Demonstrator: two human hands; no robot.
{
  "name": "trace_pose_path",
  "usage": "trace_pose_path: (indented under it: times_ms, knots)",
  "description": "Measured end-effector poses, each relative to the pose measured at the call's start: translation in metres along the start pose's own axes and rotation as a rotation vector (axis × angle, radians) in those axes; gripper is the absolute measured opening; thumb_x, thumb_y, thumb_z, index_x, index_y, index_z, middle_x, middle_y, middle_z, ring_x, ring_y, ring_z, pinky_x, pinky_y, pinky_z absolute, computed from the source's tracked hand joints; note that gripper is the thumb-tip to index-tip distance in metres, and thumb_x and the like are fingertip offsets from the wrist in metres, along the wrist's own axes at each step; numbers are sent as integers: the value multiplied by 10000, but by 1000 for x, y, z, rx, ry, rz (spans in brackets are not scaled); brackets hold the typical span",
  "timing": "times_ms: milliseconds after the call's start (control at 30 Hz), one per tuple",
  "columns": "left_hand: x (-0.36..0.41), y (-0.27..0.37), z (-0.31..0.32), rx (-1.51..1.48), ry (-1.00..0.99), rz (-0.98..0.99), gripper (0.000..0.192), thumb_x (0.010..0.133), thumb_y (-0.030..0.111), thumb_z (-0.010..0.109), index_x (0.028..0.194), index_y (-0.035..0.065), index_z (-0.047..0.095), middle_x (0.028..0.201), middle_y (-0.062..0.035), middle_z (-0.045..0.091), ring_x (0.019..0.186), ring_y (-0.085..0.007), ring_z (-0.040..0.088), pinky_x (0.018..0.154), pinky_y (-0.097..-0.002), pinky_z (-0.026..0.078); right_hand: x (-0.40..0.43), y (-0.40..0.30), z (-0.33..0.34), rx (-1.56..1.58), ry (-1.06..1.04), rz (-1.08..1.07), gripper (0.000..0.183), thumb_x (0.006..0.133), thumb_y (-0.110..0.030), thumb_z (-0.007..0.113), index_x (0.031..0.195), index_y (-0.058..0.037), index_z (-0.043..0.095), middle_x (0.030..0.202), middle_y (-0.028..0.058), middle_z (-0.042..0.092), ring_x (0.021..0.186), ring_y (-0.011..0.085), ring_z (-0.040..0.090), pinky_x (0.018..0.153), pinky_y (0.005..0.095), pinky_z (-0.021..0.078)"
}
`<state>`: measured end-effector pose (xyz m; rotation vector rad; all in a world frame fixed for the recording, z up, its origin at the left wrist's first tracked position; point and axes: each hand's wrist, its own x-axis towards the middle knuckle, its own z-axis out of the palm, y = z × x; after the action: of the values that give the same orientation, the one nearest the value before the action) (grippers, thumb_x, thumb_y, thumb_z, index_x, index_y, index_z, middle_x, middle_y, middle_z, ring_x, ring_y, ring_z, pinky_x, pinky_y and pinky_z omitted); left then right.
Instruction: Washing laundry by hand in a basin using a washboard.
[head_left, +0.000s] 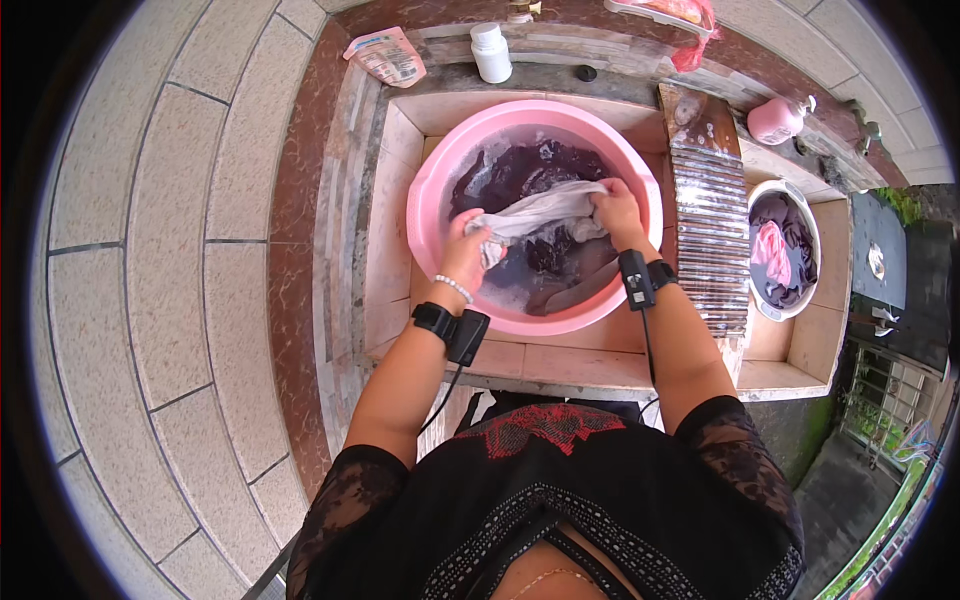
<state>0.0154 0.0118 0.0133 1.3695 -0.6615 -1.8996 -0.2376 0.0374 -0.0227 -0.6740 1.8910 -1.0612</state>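
Note:
Stretched between my two hands is a wet, light grey cloth (536, 210), held above a pink plastic basin (525, 112). My left hand (466, 251) grips its left end, where a bunched part hangs by the fingers. The other end is in my right hand (619, 214), near the basin's right side, with a fold drooping just below. Dark clothes (547, 255) lie soaking in the sudsy water underneath. What the garment is cannot be told from its bunched shape.
A ribbed washboard (709, 240) lies right of the basin. Beyond it, a white tub (817, 262) holds dark clothes and a pink cloth (771, 251). Along the back ledge stand a white bottle (491, 54), a pink pouch (388, 58) and a pink pump bottle (776, 121).

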Motion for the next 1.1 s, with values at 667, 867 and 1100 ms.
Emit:
trace_pose_path:
  times_ms: [667,867,1100]
  knots:
    - [4,21,35,-466,-451,-290,561,887,599,471,966,65,624,922,-81,649,872,-220,631,815,-355,504,-117,-78,36,568,-700,-156,164,859,-181,506,938,-43,545,879,13,521,823,110,483,732,241,414]
    - [13,24,40,-340,-419,-212,311,926,429,534,911,121,567,795,-36,588,726,-177,610,649,-325,518,-116,-79,59,215,-442,-489,256,835,-254,685,858,-50,532,744,32,552,691,117,529,625,278,443]
    - [33,10,23,-255,-402,-11,225,948,317,502,913,106,571,873,-42,595,755,-173,604,654,-310,510,-110,-104,73,-182,-123,-549,298,855,-304,584,793,-18,638,714,268,601,747,437,610,652,463,507]
